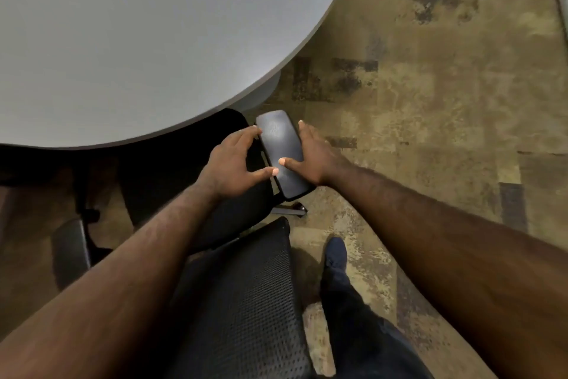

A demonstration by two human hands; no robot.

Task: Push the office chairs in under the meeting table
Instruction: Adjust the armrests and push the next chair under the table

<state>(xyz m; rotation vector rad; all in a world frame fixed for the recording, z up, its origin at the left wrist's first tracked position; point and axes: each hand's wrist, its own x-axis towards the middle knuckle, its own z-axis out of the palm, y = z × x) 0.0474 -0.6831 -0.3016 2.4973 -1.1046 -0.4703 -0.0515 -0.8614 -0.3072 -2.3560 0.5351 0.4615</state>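
I have both hands on the black padded armrest (281,151) of the black mesh office chair (246,302): right hand (310,154) clasps it, left hand (233,163) spread, fingertips touching; seat partly under the grey rounded meeting table (138,40); next, push farther in

Mottled tan-and-brown patterned carpet floor (430,96) carrying 1 black mesh-backed office chair (246,302), the grey rounded meeting table (138,40), and 1 dark-shoed foot (335,251).

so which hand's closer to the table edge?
Left. The left hand sits at the armrest side facing the table; the right hand holds its outer side, farther off.
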